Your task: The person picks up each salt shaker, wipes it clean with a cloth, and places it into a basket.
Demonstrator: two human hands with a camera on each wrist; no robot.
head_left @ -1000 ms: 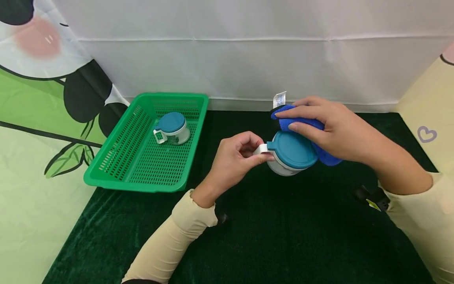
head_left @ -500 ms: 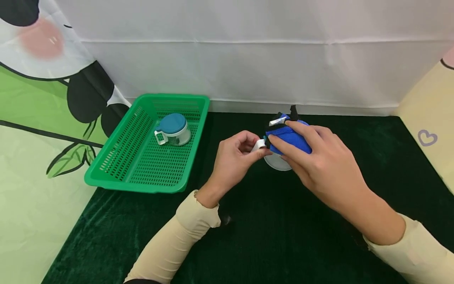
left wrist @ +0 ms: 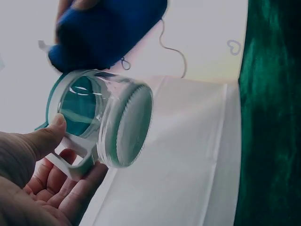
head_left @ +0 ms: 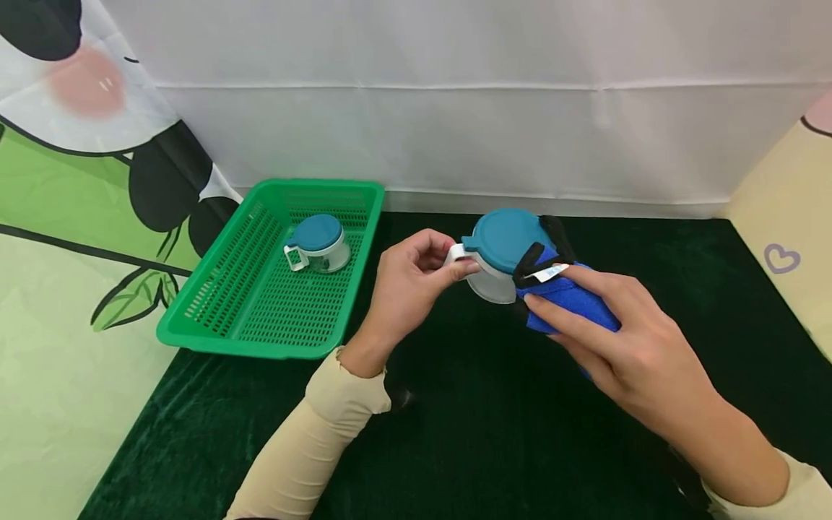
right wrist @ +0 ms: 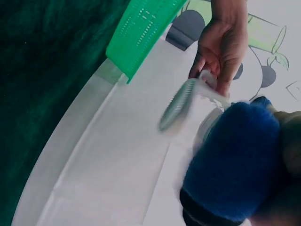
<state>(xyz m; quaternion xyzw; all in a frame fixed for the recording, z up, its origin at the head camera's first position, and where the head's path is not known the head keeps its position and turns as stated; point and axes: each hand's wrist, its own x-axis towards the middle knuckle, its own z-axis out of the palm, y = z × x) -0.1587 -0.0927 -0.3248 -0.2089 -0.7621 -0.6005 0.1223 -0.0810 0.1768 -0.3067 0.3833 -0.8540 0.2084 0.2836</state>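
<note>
My left hand (head_left: pixel 409 285) pinches the white handle of a clear glass jar with a blue lid (head_left: pixel 503 238). In the left wrist view the jar (left wrist: pixel 124 117) is tilted on its side, its ribbed base showing. My right hand (head_left: pixel 630 354) grips a folded blue cloth (head_left: pixel 575 300) with black edging and a white tag. That cloth lies against the near right side of the jar, at the lid's edge. In the right wrist view the cloth (right wrist: pixel 235 160) covers part of the jar, and the fingers behind it are partly hidden.
A green plastic basket (head_left: pixel 279 318) stands to the left on the dark green tablecloth (head_left: pixel 494 433). Inside it sits a second jar (head_left: pixel 317 235) with a blue lid and white handle. A white curtain (head_left: pixel 474 137) hangs behind the table.
The cloth has passed from the lid's far right side, over the lid, to the jar's near right side. My left hand and the jar have shifted slightly left and away.
</note>
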